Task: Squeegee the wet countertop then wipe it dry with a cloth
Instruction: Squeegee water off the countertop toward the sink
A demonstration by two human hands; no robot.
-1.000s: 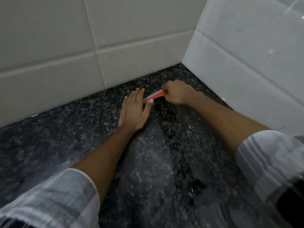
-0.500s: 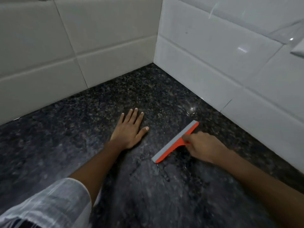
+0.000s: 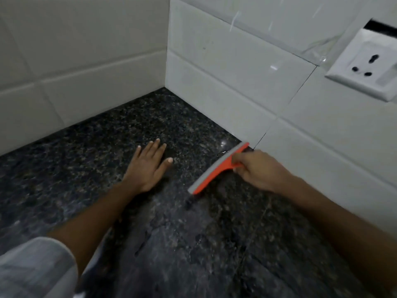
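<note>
An orange squeegee [image 3: 217, 169] with a grey blade lies slanted on the dark speckled granite countertop [image 3: 86, 160], its far end close to the right wall. My right hand [image 3: 257, 168] grips its handle from the right. My left hand [image 3: 148, 166] rests flat on the counter with fingers straight, a short way left of the blade. Wet streaks and small drops show on the stone in front of the blade. No cloth is in view.
White tiled walls meet in a corner [image 3: 167, 87] behind the counter. A white wall socket [image 3: 365, 67] sits on the right wall above the counter.
My right hand has drawn the squeegee out of the corner, to the right along the right wall. My left hand stays flat on the counter. The view has swung right, showing the socket.
</note>
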